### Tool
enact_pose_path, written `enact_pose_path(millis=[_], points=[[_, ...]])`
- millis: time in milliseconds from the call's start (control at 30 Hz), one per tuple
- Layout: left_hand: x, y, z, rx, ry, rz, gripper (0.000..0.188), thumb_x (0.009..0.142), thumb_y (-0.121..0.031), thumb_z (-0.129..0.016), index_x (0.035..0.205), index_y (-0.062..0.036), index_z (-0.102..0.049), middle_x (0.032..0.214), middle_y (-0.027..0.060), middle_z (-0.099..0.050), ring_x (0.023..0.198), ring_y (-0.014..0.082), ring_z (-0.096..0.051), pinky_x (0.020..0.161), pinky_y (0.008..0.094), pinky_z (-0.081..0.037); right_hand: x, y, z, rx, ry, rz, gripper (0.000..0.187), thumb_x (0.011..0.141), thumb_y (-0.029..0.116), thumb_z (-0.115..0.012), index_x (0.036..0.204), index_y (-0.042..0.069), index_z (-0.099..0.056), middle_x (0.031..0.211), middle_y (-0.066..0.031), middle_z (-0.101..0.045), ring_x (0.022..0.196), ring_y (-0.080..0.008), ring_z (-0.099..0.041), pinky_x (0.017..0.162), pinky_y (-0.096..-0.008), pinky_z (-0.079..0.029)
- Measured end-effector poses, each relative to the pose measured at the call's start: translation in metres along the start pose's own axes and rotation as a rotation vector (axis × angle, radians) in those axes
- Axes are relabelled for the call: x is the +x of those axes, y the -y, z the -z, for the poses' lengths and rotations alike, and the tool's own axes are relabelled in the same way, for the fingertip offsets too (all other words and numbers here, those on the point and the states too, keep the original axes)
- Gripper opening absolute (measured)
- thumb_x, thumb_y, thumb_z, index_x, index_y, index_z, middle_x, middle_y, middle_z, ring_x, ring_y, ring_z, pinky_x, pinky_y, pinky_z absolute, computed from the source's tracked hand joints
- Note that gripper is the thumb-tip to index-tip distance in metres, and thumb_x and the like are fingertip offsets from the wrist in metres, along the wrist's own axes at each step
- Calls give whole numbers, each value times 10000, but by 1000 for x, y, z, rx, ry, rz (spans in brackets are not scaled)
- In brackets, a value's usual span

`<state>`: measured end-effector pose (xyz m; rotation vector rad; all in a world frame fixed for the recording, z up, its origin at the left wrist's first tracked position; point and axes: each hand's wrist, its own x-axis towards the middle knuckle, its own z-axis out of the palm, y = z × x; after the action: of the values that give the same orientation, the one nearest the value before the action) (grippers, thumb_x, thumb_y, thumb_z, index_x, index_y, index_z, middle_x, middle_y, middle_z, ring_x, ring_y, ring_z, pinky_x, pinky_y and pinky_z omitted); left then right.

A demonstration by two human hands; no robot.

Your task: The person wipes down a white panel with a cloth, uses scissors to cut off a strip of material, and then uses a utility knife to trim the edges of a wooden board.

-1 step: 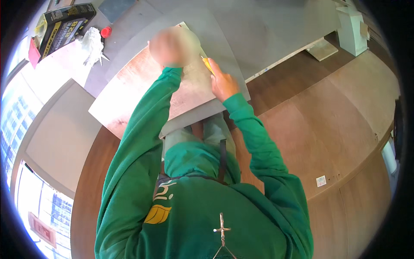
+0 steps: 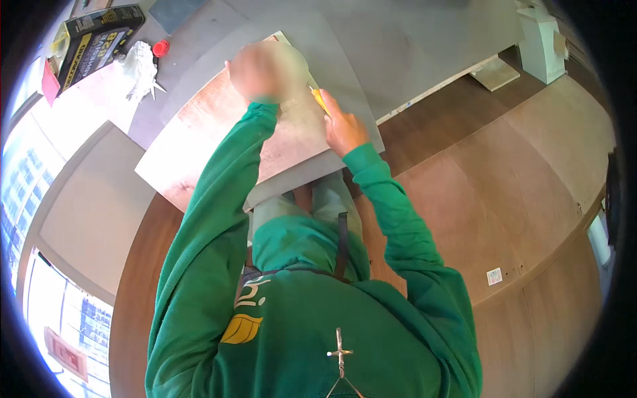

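A pale, reddish-stained wooden board (image 2: 212, 126) lies at an angle on the grey work surface (image 2: 424, 46) in front of me. Over its far part is my left hand (image 2: 255, 71), so blurred that its fingers do not show; whether it presses on the board or holds something is hidden. At the board's right edge, my right hand (image 2: 346, 130) is closed round a yellow utility knife (image 2: 320, 99). The knife's thin metal tip points up and left, beside the board's edge.
At the far left stand a black-and-yellow tin (image 2: 99, 50), some crumpled foil (image 2: 139, 73) and a red cap (image 2: 160, 48). A pale box-like post (image 2: 541, 50) rises at the far right. Large wooden panels (image 2: 491, 192) spread to my right, and a light panel (image 2: 99, 205) leans at the left.
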<state>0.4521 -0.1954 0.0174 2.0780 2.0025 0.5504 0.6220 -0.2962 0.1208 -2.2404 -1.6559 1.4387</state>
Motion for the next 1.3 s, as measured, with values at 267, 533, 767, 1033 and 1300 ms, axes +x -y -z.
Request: enact_pose_path(millis=[267,533,767,1033,1300], points=[[-3,1,-5,-9,22,5,342,937,-249,-542,1274,-193,-536,1343,93,-518,1320,302,-453,1203,574,-131,-47,-33,-11,-39,33,-81,596,933,154,-547,1488,260,-356,840,-267,-673,751,-490,-630,718,-597,-490],[-4,1,-7,-25,-22,3,311,905,-234,-569,1213,-207,-540,1306,61,-531,1309,267,-457,1192,581,-147,-97,-58,-21,-52,80,-152,622,938,147,-560,1499,254,-313,849,-264,-673,753,-477,-640,697,-596,-507],[-5,1,-8,-45,-30,6,312,902,-232,-572,1213,-218,-548,1325,60,-517,1323,280,-445,1192,583,-143,-129,-84,-38,-131,39,-139,653,929,176,-576,1512,272,-296,777,-222,-670,685,-450,-649,642,-585,-514],[-5,1,-9,-76,-26,-8,324,904,-234,-579,1226,-215,-547,1319,72,-523,1334,300,-429,1192,582,-138,-147,-95,-48,-127,11,-148,623,944,155,-559,1509,240,-311,810,-232,-672,695,-451,-639,618,-573,-498],[-4,1,-5,-43,-16,3,315,904,-213,-577,1218,-190,-559,1317,78,-527,1328,275,-436,1183,595,-150,-171,-89,-26,51,-19,-140,646,933,135,-552,1525,217,-308,843,-258,-660,734,-466,-630,659,-577,-485]])
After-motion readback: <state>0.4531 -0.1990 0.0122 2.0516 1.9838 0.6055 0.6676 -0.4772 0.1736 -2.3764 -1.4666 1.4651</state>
